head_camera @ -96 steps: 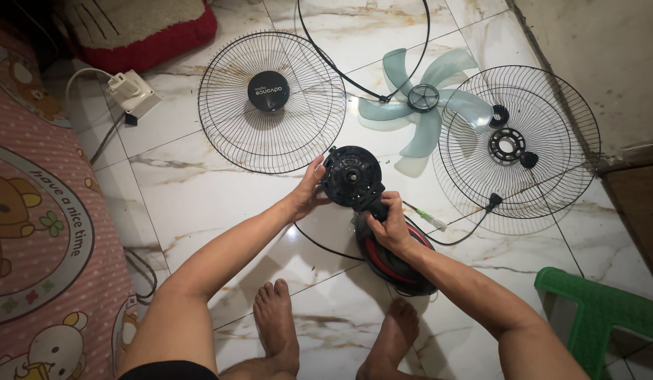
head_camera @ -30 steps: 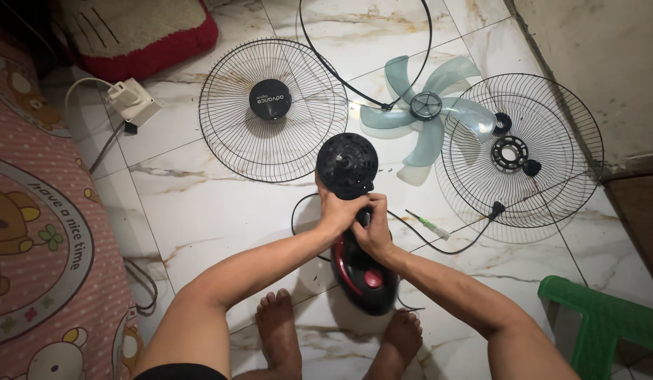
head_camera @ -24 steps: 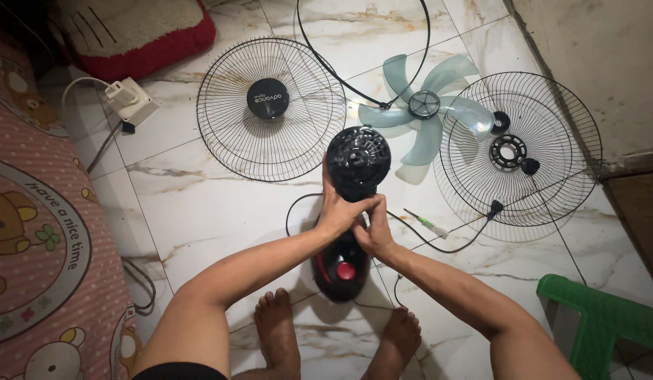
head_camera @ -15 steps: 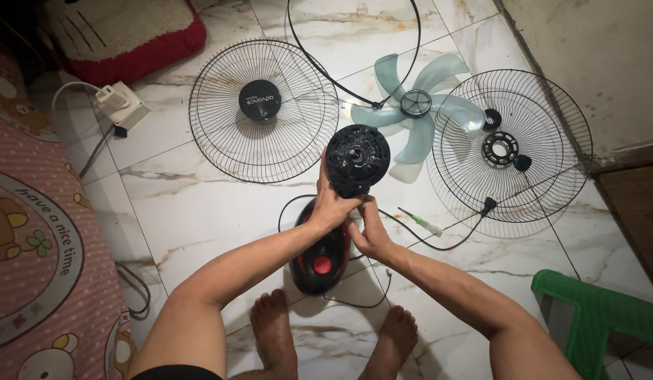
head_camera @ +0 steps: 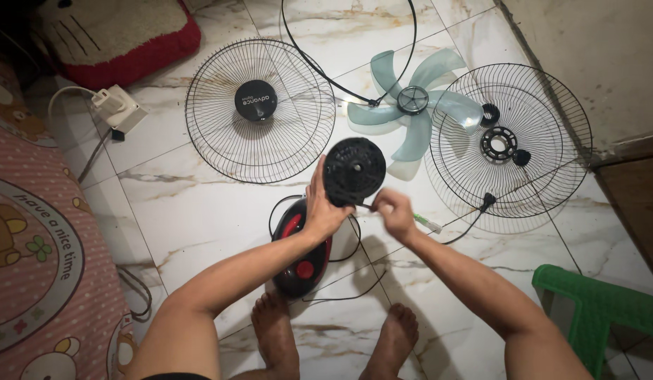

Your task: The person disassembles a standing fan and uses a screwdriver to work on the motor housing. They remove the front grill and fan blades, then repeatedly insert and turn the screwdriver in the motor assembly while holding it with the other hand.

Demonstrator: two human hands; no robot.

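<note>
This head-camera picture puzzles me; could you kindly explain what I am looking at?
The camera sits on a person's head and looks down at their own bare arms and feet on a marble-tiled floor. A fan lies taken apart. The left hand grips the neck of the fan body, black and red, whose round black motor housing faces the camera. The right hand pinches a thin tool at the housing's lower edge; I cannot tell what kind. Around them lie a wire grille with a black centre cap, a pale blue blade, a second grille, a black ring, a power strip and a green plastic chair.
</note>
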